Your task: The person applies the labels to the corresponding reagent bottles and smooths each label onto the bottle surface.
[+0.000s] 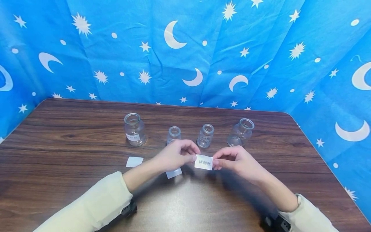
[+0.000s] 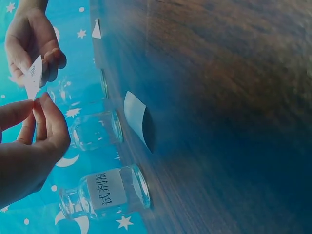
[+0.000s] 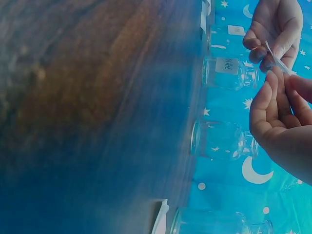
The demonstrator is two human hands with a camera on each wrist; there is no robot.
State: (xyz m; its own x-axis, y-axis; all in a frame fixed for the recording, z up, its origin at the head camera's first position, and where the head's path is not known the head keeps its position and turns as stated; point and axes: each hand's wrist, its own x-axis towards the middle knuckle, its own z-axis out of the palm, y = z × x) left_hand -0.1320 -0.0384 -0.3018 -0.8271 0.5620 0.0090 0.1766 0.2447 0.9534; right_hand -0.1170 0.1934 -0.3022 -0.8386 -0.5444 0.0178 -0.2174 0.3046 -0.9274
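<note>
A white paper label (image 1: 204, 162) printed with dark characters is held up between both hands, above the table. My left hand (image 1: 178, 155) pinches its left edge between thumb and fingers. At the opposite edge, the thumb and fingers of my right hand (image 1: 239, 162) pinch it too. Just behind the left hand stands a small glass bottle (image 1: 174, 131), partly hidden in the head view; the left wrist view shows a printed label (image 2: 107, 189) on its side. Another small glass bottle (image 1: 205, 136), without a white label, stands behind the held paper.
A larger glass jar (image 1: 134, 129) with a white label stands at the left, and a larger plain one (image 1: 240, 132) at the right. White slips lie on the brown table (image 1: 72, 145): one slip (image 1: 134, 161) left, another (image 1: 174, 173) beneath the left wrist. Behind hangs a blue curtain (image 1: 130, 58).
</note>
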